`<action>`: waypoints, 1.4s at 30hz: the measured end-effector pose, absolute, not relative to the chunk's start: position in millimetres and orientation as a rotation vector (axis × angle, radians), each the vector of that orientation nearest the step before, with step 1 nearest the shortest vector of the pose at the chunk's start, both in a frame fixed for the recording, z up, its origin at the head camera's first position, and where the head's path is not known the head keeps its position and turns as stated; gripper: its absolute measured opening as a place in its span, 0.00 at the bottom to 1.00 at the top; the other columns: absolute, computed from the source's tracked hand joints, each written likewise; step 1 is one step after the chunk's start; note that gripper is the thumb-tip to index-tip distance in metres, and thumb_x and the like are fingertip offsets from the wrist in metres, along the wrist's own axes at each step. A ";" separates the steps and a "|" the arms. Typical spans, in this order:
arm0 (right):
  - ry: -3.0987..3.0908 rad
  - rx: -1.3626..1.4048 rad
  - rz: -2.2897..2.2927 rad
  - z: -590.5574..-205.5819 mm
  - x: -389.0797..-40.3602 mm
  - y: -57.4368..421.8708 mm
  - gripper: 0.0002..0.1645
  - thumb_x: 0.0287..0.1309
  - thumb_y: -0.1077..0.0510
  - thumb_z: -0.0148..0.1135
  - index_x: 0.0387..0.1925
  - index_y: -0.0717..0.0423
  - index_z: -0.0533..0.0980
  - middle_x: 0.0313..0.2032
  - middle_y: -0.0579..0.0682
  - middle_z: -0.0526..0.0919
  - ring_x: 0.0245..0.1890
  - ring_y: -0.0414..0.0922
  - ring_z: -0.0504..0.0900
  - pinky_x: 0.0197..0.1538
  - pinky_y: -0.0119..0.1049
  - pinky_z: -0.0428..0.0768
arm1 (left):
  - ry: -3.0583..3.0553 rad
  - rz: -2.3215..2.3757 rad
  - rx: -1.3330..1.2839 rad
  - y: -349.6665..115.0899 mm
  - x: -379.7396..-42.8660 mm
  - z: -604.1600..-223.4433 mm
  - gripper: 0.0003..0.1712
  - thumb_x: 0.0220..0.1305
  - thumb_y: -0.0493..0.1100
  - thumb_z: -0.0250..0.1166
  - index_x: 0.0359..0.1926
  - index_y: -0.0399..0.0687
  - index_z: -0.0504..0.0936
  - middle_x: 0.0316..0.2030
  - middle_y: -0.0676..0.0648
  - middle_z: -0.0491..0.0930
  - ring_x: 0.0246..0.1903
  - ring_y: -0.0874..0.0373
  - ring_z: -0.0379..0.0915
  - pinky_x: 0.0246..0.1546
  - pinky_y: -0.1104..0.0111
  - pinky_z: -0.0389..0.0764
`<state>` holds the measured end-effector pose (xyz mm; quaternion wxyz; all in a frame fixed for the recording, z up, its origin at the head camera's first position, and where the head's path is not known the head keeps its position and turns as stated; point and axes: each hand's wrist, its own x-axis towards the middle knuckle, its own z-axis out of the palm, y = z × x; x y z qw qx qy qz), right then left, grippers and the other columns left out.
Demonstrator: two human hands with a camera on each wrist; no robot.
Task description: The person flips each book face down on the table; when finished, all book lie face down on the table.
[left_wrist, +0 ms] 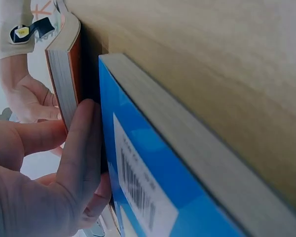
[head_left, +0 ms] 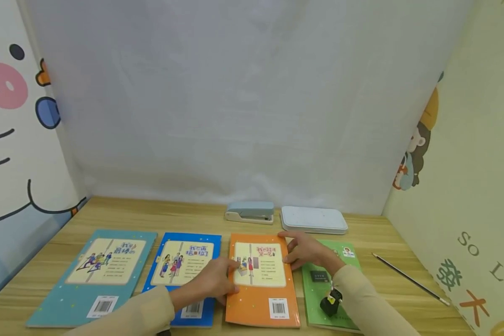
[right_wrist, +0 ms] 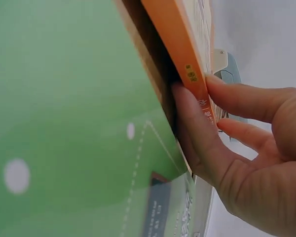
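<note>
An orange book lies back cover up between a blue book and a green book. My left hand pinches its left edge, the thumb on the cover and fingers at the underside. On the opposite side, near the top corner, my right hand grips the spine edge between thumb and fingers. In the left wrist view the orange book's page edges stand above the level of the blue book. The right wrist view shows fingertips tucked under the orange spine, beside the green cover.
A teal book lies at the far left of the wooden table. Behind the books are a blue-grey stapler and a pale flat case. A dark pencil lies at the right, near the printed wall.
</note>
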<state>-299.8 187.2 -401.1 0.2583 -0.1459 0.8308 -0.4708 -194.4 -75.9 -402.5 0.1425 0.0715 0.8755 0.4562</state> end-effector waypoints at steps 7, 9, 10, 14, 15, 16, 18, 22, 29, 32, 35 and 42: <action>2.340 -0.311 -1.208 -392.8 -293.5 179.8 0.41 0.55 0.74 0.66 0.70 0.65 0.63 0.40 0.64 0.79 0.34 0.50 0.86 0.37 0.46 0.89 | 2.624 1.130 0.269 -74.6 -196.1 -398.5 0.33 0.49 0.28 0.76 0.59 0.32 0.79 0.50 0.31 0.76 0.16 0.56 0.79 0.15 0.69 0.81; 2.362 -0.294 -1.177 -388.9 -292.1 178.1 0.40 0.55 0.74 0.66 0.69 0.65 0.65 0.41 0.64 0.79 0.34 0.50 0.85 0.38 0.45 0.89 | 2.648 1.086 0.285 -74.6 -196.3 -397.6 0.33 0.48 0.29 0.77 0.58 0.33 0.80 0.49 0.32 0.76 0.14 0.57 0.79 0.14 0.70 0.81; 2.372 -0.291 -1.159 -386.7 -291.5 177.7 0.39 0.55 0.74 0.67 0.68 0.65 0.66 0.42 0.63 0.79 0.35 0.50 0.85 0.38 0.45 0.89 | 2.653 1.071 0.290 -74.7 -196.4 -397.3 0.32 0.48 0.28 0.77 0.58 0.33 0.80 0.50 0.32 0.76 0.14 0.57 0.79 0.14 0.70 0.80; 2.379 -0.344 -1.103 -378.1 -291.0 180.9 0.37 0.56 0.73 0.67 0.67 0.68 0.66 0.45 0.65 0.80 0.40 0.52 0.84 0.40 0.46 0.88 | 2.693 0.974 0.321 -74.1 -196.5 -394.7 0.30 0.47 0.30 0.77 0.55 0.35 0.82 0.49 0.33 0.76 0.14 0.57 0.79 0.14 0.71 0.80; 2.377 -0.364 -1.091 -376.0 -291.1 182.4 0.37 0.57 0.72 0.66 0.67 0.69 0.65 0.46 0.66 0.80 0.42 0.53 0.84 0.41 0.46 0.88 | 2.705 0.949 0.335 -74.1 -196.6 -393.4 0.29 0.47 0.30 0.77 0.54 0.35 0.83 0.49 0.34 0.76 0.14 0.56 0.80 0.15 0.70 0.81; 2.376 -0.383 -1.085 -373.8 -291.5 184.2 0.36 0.57 0.72 0.65 0.67 0.70 0.65 0.47 0.68 0.80 0.43 0.54 0.84 0.42 0.47 0.88 | 2.734 0.908 0.362 -74.2 -197.0 -391.9 0.28 0.47 0.31 0.78 0.53 0.35 0.83 0.49 0.34 0.77 0.18 0.57 0.80 0.19 0.68 0.83; 2.378 -0.400 -1.090 -370.0 -292.4 188.4 0.36 0.57 0.72 0.64 0.67 0.71 0.65 0.49 0.70 0.80 0.45 0.56 0.84 0.44 0.48 0.88 | 2.804 0.823 0.432 -74.5 -198.0 -388.7 0.26 0.45 0.32 0.78 0.50 0.35 0.84 0.47 0.36 0.79 0.28 0.55 0.80 0.30 0.62 0.85; 2.424 -0.423 -1.085 -362.0 -294.9 200.5 0.34 0.58 0.72 0.63 0.66 0.72 0.66 0.53 0.74 0.78 0.47 0.59 0.84 0.46 0.49 0.87 | 2.911 0.732 0.510 -72.0 -200.6 -379.8 0.24 0.44 0.32 0.79 0.46 0.34 0.85 0.42 0.39 0.81 0.38 0.49 0.71 0.40 0.55 0.80; 2.487 -0.460 -1.076 -356.2 -296.7 235.2 0.32 0.61 0.67 0.64 0.64 0.73 0.66 0.56 0.77 0.75 0.48 0.60 0.85 0.48 0.49 0.87 | 2.926 0.604 0.739 -52.2 -206.9 -376.1 0.26 0.52 0.39 0.77 0.54 0.39 0.84 0.43 0.42 0.80 0.34 0.54 0.73 0.31 0.68 0.80; 2.507 -0.453 -1.096 -356.0 -295.8 253.1 0.32 0.63 0.65 0.64 0.64 0.74 0.66 0.57 0.76 0.75 0.49 0.59 0.85 0.49 0.49 0.86 | 2.879 0.564 0.881 -40.5 -209.2 -379.8 0.27 0.56 0.43 0.75 0.58 0.42 0.82 0.54 0.39 0.80 0.49 0.49 0.78 0.48 0.60 0.83; 2.531 -0.437 -1.124 -356.1 -294.6 270.8 0.30 0.64 0.65 0.62 0.63 0.76 0.65 0.56 0.76 0.75 0.50 0.61 0.83 0.50 0.51 0.86 | 2.814 0.536 0.972 -26.5 -209.8 -382.5 0.29 0.60 0.46 0.72 0.62 0.47 0.80 0.66 0.39 0.73 0.66 0.45 0.70 0.65 0.52 0.74; 2.611 -0.414 -1.054 -355.6 -292.0 301.1 0.29 0.66 0.65 0.60 0.62 0.79 0.66 0.56 0.76 0.76 0.53 0.65 0.81 0.49 0.50 0.86 | 2.720 0.297 1.167 6.0 -206.2 -385.6 0.37 0.60 0.59 0.71 0.69 0.61 0.72 0.72 0.43 0.65 0.70 0.37 0.63 0.69 0.46 0.69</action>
